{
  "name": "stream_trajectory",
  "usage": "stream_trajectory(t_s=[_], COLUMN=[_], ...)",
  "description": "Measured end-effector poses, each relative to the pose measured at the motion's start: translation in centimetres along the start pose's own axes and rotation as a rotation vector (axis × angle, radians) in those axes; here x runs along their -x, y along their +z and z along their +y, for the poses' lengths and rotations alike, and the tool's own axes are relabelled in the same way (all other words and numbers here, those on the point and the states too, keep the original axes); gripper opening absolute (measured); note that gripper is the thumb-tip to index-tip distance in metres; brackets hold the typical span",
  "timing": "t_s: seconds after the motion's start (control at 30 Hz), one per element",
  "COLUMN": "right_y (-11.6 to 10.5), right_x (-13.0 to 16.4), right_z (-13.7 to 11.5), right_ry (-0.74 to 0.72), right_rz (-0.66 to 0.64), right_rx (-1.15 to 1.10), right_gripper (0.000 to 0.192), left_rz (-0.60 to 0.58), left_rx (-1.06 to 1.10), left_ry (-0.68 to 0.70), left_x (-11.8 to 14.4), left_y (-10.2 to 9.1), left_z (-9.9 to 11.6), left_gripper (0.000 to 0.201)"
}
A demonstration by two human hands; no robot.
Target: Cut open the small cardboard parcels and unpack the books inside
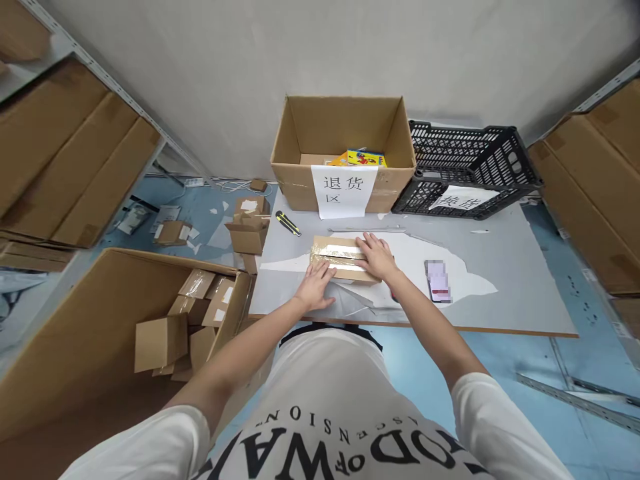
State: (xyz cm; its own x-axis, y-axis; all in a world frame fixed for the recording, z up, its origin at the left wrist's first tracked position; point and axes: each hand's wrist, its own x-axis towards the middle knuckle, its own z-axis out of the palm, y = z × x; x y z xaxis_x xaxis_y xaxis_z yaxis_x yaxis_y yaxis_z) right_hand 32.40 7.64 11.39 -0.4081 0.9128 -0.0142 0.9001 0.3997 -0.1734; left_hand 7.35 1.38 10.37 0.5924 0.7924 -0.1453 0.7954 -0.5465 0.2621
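A small cardboard box [341, 252] lies on the table in front of me, with shiny clear tape over its top and a dark slit running lengthwise along it. My left hand [316, 285] grips its near left corner, fingers over the top and thumb stretched out low at the front. At the other end, my right hand [379, 257] is closed over the right side, fingertips on the top. Under the box is a torn sheet of white paper [470, 280]. A small red thing, mostly hidden, shows beneath my right wrist.
A yellow and black box cutter [288, 224] lies at the left; a phone [438, 281] at the right. Behind stand a labelled carton [295, 190] with colourful packages and a black plastic crate [470, 157]. A large carton [60, 320] holding several small boxes stands left.
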Motion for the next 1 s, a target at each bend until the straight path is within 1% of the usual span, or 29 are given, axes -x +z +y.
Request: stream_trajectory(t_s=[0.1, 0.17, 0.27, 0.37, 0.5, 0.67, 0.77, 0.9, 1.0], right_y=[-0.2, -0.1, -0.2, -1.1, -3.0, -4.5, -5.0, -5.2, -4.3], right_x=[-1.1, -1.2, -1.3, -1.8, -3.1, -5.0, -6.0, -7.2, -7.8], right_z=[-0.7, -1.0, -1.5, -1.9, -1.6, -0.8, 0.3, 2.9, 4.3], right_ry=[-0.077, -0.125, -0.132, -0.118, -0.086, -0.08, -0.079, 0.008, 0.119], right_rz=[-0.105, -0.134, -0.153, -0.214, -0.321, -0.374, -0.372, -0.348, -0.319], right_rx=[0.119, 0.182, 0.266, 0.265, 0.193, 0.134, 0.056, -0.047, -0.064], right_gripper=[0.058, 0.051, 0.044, 0.041, 0.038, 0.04, 0.039, 0.042, 0.041], left_rz=[0.003, 0.008, 0.015, 0.011, 0.002, 0.0, -0.012, -0.008, 0.0], left_rx=[0.01, 0.014, 0.016, 0.016, 0.021, 0.034, 0.042, 0.042, 0.035], left_ry=[0.01, 0.013, 0.017, 0.029, 0.042, 0.05, 0.044, 0.069, 0.08], left_x=[0.0, -0.1, 0.0, 0.1, 0.2, 0.0, 0.1, 0.6, 0.5], left_y=[0.0, 0.0, 0.1, 0.1, 0.1, 0.1, 0.3, 0.6, 0.6], left_z=[-0.1, -0.2, -0.3, -0.3, -0.5, -0.6, -0.6, -0.7, -0.8], left_gripper=[0.087, 0.088, 0.09, 0.09, 0.09, 0.088, 0.089, 0.089, 0.086])
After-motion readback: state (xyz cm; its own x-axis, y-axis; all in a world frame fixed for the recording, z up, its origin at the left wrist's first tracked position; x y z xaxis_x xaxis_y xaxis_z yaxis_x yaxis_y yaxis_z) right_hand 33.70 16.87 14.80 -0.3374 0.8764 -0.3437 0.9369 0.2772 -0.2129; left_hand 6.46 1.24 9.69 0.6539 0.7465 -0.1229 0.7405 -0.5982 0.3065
